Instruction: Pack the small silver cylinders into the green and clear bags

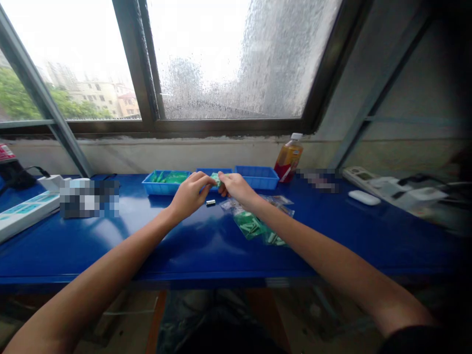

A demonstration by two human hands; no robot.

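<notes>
My left hand point(192, 192) and my right hand point(236, 188) meet above the blue table, in front of the blue trays. Between their fingertips is a small pale green piece point(216, 179), with the fingers of both hands closed on it. A small black and silver part point(210, 202) lies on the table just below my hands. Clear bags with green and white pieces point(250, 225) lie beneath and beside my right forearm. Green packets fill the left blue tray point(162, 188); the middle tray is partly hidden behind my hands.
The right blue tray point(260, 183) stands near the wall beside a drink bottle point(289, 158). A power strip point(29, 209) lies at the left, near a dark bottle point(13, 169). A white oval object point(364, 197) and another strip lie at the right.
</notes>
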